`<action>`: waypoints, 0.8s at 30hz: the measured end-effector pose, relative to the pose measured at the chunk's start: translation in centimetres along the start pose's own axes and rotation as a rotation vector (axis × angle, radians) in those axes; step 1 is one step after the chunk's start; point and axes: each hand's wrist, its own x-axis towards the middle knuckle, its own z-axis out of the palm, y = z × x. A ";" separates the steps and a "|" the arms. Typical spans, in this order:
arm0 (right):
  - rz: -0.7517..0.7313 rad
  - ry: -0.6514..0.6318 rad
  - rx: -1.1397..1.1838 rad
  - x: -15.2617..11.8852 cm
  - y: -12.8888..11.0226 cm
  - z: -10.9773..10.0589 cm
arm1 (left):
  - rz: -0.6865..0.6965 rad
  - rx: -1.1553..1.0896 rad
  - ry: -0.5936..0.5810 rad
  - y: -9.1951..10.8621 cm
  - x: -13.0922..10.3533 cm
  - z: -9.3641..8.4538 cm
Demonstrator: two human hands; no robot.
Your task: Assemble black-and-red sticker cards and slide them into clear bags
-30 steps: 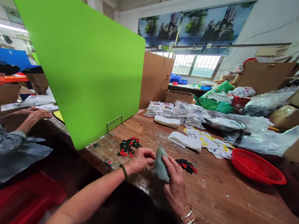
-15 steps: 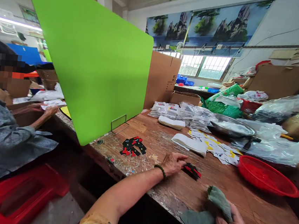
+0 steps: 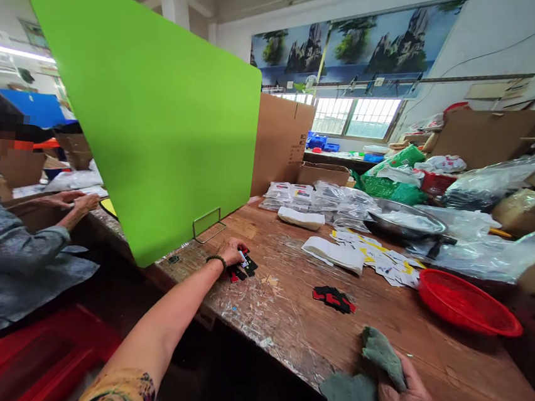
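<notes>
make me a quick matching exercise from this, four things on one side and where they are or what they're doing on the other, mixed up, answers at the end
Column one
1. left hand
2. red basin
3. right hand
4. green panel

Column two
A. holding a grey-green cloth
B. standing upright, with brown cardboard behind
C. at a pile of black-and-red pieces
D. beside the white-and-yellow cards

Pairs: 1-C, 2-D, 3-A, 4-B

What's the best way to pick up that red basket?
Probably grip the red basket by its near-left rim, coming from the person's side: it is wide and shallow, its raised rim suits a pinch, and clear plastic lies beyond its far side.
</notes>
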 end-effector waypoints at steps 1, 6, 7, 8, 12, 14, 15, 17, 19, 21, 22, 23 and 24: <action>-0.001 0.004 0.000 -0.1 -0.1 0.0 | -0.018 0.012 -0.025 -0.1 0.2 -0.1; 0.000 0.024 -0.003 -0.1 -0.2 0.1 | -0.072 0.000 -0.081 -0.3 0.5 -1.5; 0.001 0.025 -0.007 -0.1 0.0 0.1 | -0.074 -0.015 -0.081 -0.2 0.3 -1.8; 0.000 0.027 -0.013 0.0 0.2 0.2 | -0.074 -0.035 -0.080 -0.1 0.0 -2.1; -0.080 0.025 0.027 0.3 -0.4 1.2 | -0.052 -0.152 -0.094 0.8 -1.8 -2.3; -0.174 -0.021 0.105 0.1 -2.3 2.4 | -0.033 -0.219 -0.129 1.6 -3.2 -1.3; -0.239 -0.067 0.152 0.0 -3.7 3.2 | -0.024 -0.251 -0.154 1.9 -4.0 -0.5; -0.376 -0.103 0.244 -0.5 -6.9 5.1 | -0.008 -0.314 -0.210 2.6 -5.7 1.6; -0.533 -0.152 0.303 -0.9 -10.2 7.1 | 0.000 -0.377 -0.263 3.0 -7.5 3.9; -0.643 -0.167 0.279 -1.2 -12.6 9.1 | -0.010 -0.446 -0.301 3.2 -9.0 6.1; -0.678 -0.169 0.268 -1.3 -13.2 10.0 | -0.022 -0.480 -0.312 3.2 -9.7 7.1; -0.699 -0.169 0.264 -1.2 -13.5 10.6 | -0.039 -0.512 -0.317 3.1 -10.1 7.9; -0.712 -0.173 0.270 -1.1 -13.5 11.1 | -0.058 -0.541 -0.318 3.0 -10.4 8.6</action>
